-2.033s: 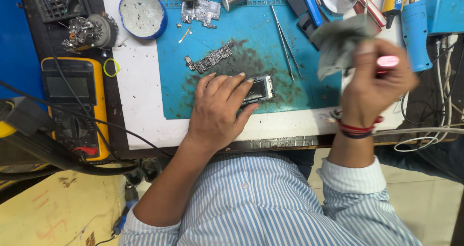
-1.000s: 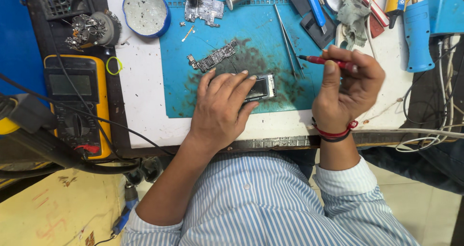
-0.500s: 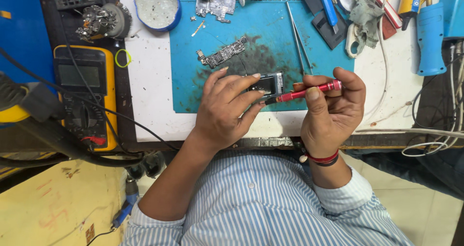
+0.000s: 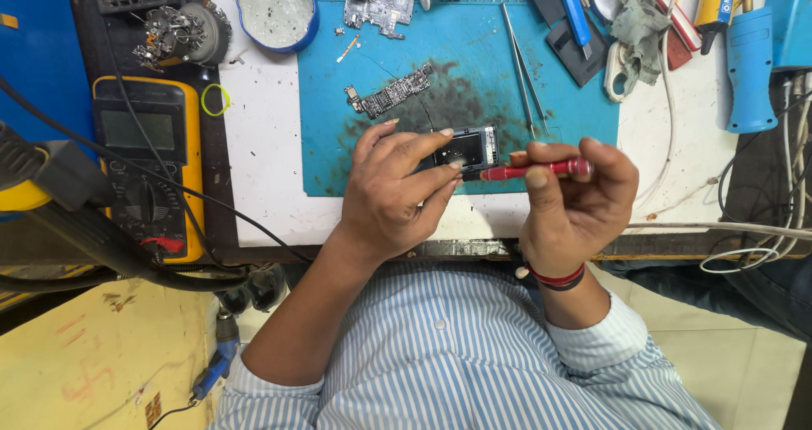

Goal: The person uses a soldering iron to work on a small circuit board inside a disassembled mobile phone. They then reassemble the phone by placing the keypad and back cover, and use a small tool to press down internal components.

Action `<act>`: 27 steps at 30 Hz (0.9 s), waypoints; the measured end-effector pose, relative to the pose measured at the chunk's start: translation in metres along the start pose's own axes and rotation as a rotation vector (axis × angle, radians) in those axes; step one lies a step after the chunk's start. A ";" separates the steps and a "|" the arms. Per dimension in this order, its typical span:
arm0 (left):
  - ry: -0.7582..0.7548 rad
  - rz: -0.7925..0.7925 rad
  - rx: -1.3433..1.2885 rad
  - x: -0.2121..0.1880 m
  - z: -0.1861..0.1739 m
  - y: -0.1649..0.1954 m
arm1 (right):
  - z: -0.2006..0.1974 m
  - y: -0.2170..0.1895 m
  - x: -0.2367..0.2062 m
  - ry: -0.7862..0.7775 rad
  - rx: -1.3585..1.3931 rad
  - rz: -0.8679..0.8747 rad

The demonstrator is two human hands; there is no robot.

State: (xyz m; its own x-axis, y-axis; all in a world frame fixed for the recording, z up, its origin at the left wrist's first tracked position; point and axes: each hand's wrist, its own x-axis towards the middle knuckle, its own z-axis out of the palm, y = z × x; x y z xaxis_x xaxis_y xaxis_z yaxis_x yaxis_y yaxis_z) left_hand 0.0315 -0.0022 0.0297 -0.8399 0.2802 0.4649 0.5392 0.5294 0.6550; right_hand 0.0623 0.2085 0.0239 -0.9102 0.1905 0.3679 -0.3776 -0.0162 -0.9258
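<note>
Two hands meet over the near edge of the blue work mat [image 4: 474,92]. Beyond them on the mat lie a long bare circuit board [image 4: 389,92], a pair of tweezers [image 4: 523,68] and, at its far edge, a smaller shielded board [image 4: 378,9]; off the mat's left side sit a round blue tin [image 4: 277,9] and a yellow multimeter [image 4: 150,164]. The left hand [image 4: 396,191] has its fingers curled around a small dark phone frame [image 4: 467,149], partly hiding it. The right hand [image 4: 575,202] pinches a red screwdriver [image 4: 533,170] between thumb and fingers; it lies crosswise, tip pointing left, touching the frame's near corner
</note>
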 end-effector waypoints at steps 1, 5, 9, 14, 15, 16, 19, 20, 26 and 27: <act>-0.002 -0.002 -0.003 0.000 0.000 0.000 | 0.000 -0.001 -0.001 -0.017 -0.028 -0.032; 0.007 -0.011 -0.007 -0.001 0.001 0.000 | 0.004 -0.002 -0.002 -0.128 -0.111 -0.168; -0.013 -0.024 0.002 -0.001 0.000 0.000 | 0.004 -0.008 0.000 -0.255 -0.095 -0.134; -0.095 -0.013 0.045 0.002 0.000 0.003 | -0.006 -0.020 0.012 -0.240 -0.174 -0.153; -0.119 -0.011 0.056 0.002 0.001 0.002 | -0.009 -0.022 0.016 -0.252 -0.200 -0.156; -0.123 -0.014 0.086 0.002 0.001 0.002 | -0.012 -0.023 0.019 -0.263 -0.226 -0.160; -0.131 -0.010 0.138 0.003 0.006 0.002 | -0.019 -0.025 0.026 -0.331 -0.270 -0.151; -0.128 -0.009 0.135 0.003 0.006 0.001 | -0.020 -0.024 0.027 -0.346 -0.272 -0.146; -0.131 -0.019 0.146 0.001 0.008 0.002 | -0.022 -0.021 0.027 -0.383 -0.284 -0.129; -0.132 -0.019 0.148 0.001 0.007 0.002 | -0.021 -0.021 0.028 -0.385 -0.283 -0.121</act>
State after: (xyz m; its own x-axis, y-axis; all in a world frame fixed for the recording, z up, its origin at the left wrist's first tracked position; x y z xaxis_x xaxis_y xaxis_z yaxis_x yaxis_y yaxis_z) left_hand 0.0314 0.0052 0.0274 -0.8561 0.3663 0.3645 0.5160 0.6450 0.5636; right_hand 0.0486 0.2346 0.0521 -0.8795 -0.2028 0.4304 -0.4722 0.2608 -0.8420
